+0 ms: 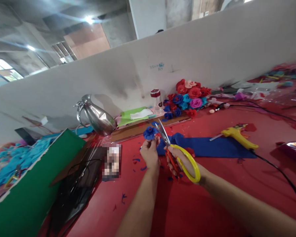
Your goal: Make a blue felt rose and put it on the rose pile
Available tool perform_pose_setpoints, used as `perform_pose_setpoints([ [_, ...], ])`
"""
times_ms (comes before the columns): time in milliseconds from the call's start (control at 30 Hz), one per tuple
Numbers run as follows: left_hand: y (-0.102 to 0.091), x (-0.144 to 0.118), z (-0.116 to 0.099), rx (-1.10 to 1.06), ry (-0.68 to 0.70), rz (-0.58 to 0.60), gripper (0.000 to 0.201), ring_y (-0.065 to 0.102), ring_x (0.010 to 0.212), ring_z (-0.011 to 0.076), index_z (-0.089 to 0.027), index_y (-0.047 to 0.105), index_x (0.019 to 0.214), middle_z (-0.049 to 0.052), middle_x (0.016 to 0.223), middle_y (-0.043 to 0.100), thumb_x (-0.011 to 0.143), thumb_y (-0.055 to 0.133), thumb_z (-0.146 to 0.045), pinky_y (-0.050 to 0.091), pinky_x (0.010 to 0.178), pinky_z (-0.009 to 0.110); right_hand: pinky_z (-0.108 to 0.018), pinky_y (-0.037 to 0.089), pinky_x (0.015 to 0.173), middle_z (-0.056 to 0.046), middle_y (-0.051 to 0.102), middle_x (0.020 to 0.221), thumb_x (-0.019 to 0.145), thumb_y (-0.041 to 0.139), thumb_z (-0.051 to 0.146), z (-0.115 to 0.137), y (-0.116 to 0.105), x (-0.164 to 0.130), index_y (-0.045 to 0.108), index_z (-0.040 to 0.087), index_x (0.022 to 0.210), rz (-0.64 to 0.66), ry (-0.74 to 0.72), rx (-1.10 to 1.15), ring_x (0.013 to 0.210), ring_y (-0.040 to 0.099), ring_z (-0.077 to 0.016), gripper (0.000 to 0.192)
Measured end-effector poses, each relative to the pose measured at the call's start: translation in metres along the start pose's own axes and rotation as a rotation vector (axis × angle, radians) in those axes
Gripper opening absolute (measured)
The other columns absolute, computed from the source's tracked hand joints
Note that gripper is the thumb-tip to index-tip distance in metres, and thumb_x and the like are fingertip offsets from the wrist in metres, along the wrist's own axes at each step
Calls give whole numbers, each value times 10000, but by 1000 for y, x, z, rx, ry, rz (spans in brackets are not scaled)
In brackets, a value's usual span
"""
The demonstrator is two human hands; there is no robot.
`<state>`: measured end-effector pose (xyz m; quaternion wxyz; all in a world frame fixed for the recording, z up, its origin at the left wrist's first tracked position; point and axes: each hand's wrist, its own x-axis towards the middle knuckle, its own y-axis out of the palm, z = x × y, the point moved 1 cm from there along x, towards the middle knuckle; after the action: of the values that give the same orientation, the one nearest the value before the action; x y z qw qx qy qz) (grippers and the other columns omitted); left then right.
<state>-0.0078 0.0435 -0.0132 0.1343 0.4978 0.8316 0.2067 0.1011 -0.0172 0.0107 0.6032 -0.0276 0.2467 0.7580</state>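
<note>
Between its fingertips my left hand [150,152] pinches a blue paper flower [149,132] with a small red centre. My right hand [179,159] grips a pair of scissors [188,164] with one yellow and one red handle. The scissor blades are parted, pointing up just right of the flower. Below and behind my right hand lies a long blue strip of material [212,147]. Small blue scraps [136,160] are scattered on the red table [128,210] left of my left hand.
A yellow glue gun [239,135] with a black cord rests on the right of the blue strip. Finished flowers [193,93] are piled by the wall, near a glass jar [157,99]. A metal jug [95,115] and a green board [43,177] stand on the left.
</note>
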Motion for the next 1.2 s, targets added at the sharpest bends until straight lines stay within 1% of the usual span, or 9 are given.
perform_pose_setpoints([
  [167,2,-1,-2,-12,13,-8,261,639,634,124,-133,696,675,20,669,705,537,809,-323,529,723,287,-189,387,370,62,509,531,688,584,676,-2,6,-4,467,215,764,16,-2,21,387,450,-75,482],
  [267,1,1,0,-13,32,-20,260,650,671,135,-140,709,701,24,700,714,536,806,-316,530,758,301,-185,387,369,70,510,527,729,579,634,-2,7,-6,468,222,822,25,-3,20,382,447,-77,437],
  [333,0,2,1,9,55,-34,248,646,665,133,-146,713,705,16,683,705,540,798,-310,528,763,301,-187,390,370,75,505,516,755,569,609,-3,8,-7,471,227,857,31,-10,18,378,452,-83,407],
  [467,-1,2,2,59,87,-53,196,597,588,109,-151,683,633,-13,603,666,526,782,-283,510,669,256,-193,389,359,70,518,545,747,582,611,-4,6,-6,480,226,887,52,-18,38,374,464,-86,422],
  [600,-2,-1,1,104,92,-39,157,559,559,91,-145,673,625,-12,606,666,547,746,-260,468,596,213,-189,398,360,72,533,584,718,618,616,-6,4,-4,495,226,928,56,-24,47,377,471,-76,459],
  [800,-1,-2,0,105,82,-26,181,558,578,94,-141,667,636,-11,625,667,536,746,-269,461,613,219,-177,379,352,79,519,549,739,597,616,-4,4,-4,497,220,891,53,-43,-2,362,450,-68,435],
  [933,-1,-2,2,120,77,-26,201,549,565,94,-138,657,627,-12,605,653,546,746,-299,447,590,218,-175,344,325,83,477,481,746,552,668,-5,6,-5,471,216,805,67,-32,-29,337,417,-73,463],
  [1067,-1,-3,3,93,62,-11,202,528,545,83,-138,652,621,-21,585,638,549,750,-299,432,572,208,-177,339,328,83,460,452,772,500,690,-7,6,-3,446,216,753,69,-41,-50,326,400,-72,478],
  [1200,0,-3,2,93,56,-13,231,538,554,88,-139,665,634,-13,606,650,531,765,-319,439,576,214,-183,357,348,83,480,500,767,543,653,-7,6,-3,457,218,792,54,-64,-13,348,422,-71,444],
])
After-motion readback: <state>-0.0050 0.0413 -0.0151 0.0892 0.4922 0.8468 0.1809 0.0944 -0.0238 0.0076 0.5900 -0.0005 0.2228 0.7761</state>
